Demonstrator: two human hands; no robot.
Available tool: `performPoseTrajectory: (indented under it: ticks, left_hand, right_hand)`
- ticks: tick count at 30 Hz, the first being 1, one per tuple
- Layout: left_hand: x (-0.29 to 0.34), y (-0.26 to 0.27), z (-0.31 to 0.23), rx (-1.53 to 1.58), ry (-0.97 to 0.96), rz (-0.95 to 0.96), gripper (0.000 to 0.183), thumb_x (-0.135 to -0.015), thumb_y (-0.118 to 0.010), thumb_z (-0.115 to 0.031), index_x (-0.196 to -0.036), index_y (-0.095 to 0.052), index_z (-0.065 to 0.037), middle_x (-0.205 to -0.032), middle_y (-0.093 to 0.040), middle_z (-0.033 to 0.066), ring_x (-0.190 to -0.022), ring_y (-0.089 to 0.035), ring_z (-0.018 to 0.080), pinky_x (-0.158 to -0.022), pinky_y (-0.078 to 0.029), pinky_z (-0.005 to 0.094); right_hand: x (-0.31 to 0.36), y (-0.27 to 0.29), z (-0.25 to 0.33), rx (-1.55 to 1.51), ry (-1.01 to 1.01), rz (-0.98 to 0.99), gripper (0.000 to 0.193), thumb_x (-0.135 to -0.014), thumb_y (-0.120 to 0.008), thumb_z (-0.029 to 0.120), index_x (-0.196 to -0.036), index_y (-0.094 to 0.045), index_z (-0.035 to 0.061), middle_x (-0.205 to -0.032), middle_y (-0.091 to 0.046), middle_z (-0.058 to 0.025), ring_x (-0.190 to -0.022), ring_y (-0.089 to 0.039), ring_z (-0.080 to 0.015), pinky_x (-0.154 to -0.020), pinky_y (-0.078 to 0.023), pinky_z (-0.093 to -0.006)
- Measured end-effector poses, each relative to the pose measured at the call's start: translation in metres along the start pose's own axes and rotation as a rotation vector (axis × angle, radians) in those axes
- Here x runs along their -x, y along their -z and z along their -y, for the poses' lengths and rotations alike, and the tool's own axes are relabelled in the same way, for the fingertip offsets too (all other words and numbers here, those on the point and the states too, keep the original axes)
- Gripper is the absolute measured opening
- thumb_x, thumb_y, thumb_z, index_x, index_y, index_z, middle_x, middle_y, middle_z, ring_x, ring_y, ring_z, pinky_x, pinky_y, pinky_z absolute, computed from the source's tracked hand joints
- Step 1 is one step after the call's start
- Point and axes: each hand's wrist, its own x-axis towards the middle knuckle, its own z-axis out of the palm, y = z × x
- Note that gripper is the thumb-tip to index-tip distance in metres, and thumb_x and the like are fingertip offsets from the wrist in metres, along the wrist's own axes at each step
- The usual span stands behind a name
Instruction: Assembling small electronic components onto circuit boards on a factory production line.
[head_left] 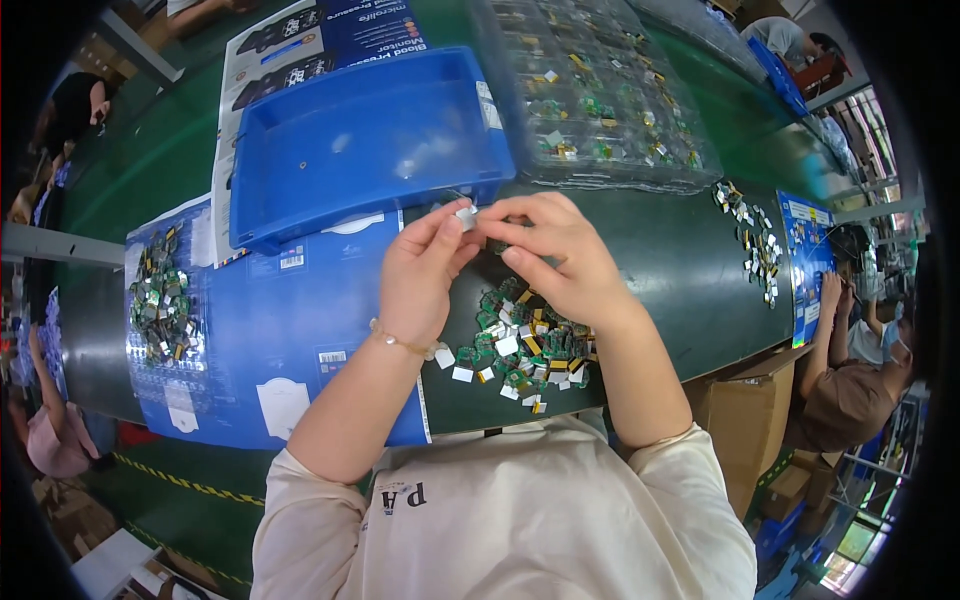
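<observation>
Over the dark green work surface, my left hand pinches a small board with a silvery-white face between thumb and fingertips. My right hand meets it from the right. Its index and middle fingertips come together at the board's edge, with the thumb bent below; whatever they grip is too small to make out. Just below both hands lies a loose pile of small green circuit boards with white display faces and gold-coloured strips. A blue plastic bin stands right beyond my left hand, with a tiny ring-shaped bit inside.
Stacked clear trays of boards stand at the far right. More boards lie on clear plastic at left and in a scatter at right. Blue printed sheets lie beneath the bin. A cardboard box and co-workers flank the bench.
</observation>
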Motion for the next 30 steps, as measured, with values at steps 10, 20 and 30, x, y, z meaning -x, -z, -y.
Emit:
performPoseTrajectory:
  ticks: [10,20,30]
  left_hand:
    - [-0.004,-0.002,-0.002,-0.217,-0.136,-0.001,0.028,-0.093,-0.057,-0.018,-0.114,-0.061,0.000,-0.097,-0.067,0.0073,-0.087,-0.062,0.0113,-0.077,-0.050,0.0234]
    - [0.001,-0.001,-0.002,-0.422,-0.083,0.166,0.026,-0.093,-0.058,-0.019,-0.109,-0.064,0.001,-0.092,-0.067,0.0067,-0.084,-0.062,0.0105,-0.073,-0.049,0.0233]
    - [-0.004,0.007,-0.021,-0.097,0.247,0.505,0.032,-0.095,-0.049,-0.020,-0.110,-0.058,0.007,-0.086,-0.063,0.0105,-0.078,-0.063,0.0163,-0.066,-0.052,0.0240]
  right_hand:
    - [-0.053,-0.004,-0.025,0.407,-0.124,-0.030,0.049,-0.083,-0.062,0.017,-0.129,-0.049,0.0069,-0.117,-0.059,-0.0101,-0.110,-0.051,-0.0314,-0.093,-0.039,-0.0424]
    - [-0.049,-0.002,-0.014,0.445,0.026,-0.088,0.040,-0.085,-0.058,0.020,-0.123,-0.056,0.0063,-0.113,-0.060,-0.0114,-0.108,-0.052,-0.0308,-0.093,-0.038,-0.0426]
    - [0.025,-0.010,-0.014,-0.788,-0.507,0.023,0.032,-0.095,-0.050,0.018,-0.121,-0.055,-0.0005,-0.108,-0.060,-0.0053,-0.102,-0.053,-0.0111,-0.090,-0.041,-0.0280]
